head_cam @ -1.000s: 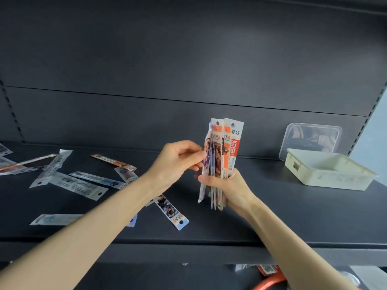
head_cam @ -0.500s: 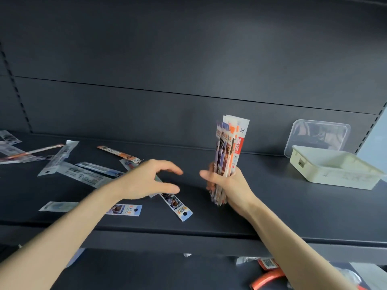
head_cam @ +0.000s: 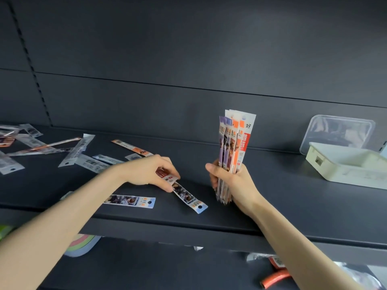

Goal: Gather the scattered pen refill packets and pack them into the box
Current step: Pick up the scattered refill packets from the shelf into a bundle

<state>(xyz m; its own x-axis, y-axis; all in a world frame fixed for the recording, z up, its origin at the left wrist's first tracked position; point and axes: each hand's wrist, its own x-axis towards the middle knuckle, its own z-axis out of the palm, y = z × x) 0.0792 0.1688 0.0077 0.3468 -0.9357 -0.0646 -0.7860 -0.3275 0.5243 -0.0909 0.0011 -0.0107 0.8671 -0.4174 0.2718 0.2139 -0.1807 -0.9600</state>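
Two bare hands work over a dark shelf (head_cam: 293,185) strewn with pen refill packets. The right hand (head_cam: 232,181) is closed around an upright bundle of packets (head_cam: 234,147), its lower ends poking out below the palm near the shelf's front edge. The left hand (head_cam: 150,172) reaches across the middle of the shelf, thumb and fingers pinched on the upper end of a single packet (head_cam: 186,195) that lies slanted on the surface, its blue tip pointing toward the front edge. Just left of it, another packet (head_cam: 130,200) lies flat near the front edge, partly covered by the left forearm. More loose packets (head_cam: 83,155) lie scattered over the shelf's left half, several overlapping, toward the back. A cream box (head_cam: 345,166) sits open at the right end of the shelf, well apart from both hands, with a clear lid (head_cam: 337,130) leaning against the back panel behind it. Blurred coloured items show on a lower level beneath the front edge.
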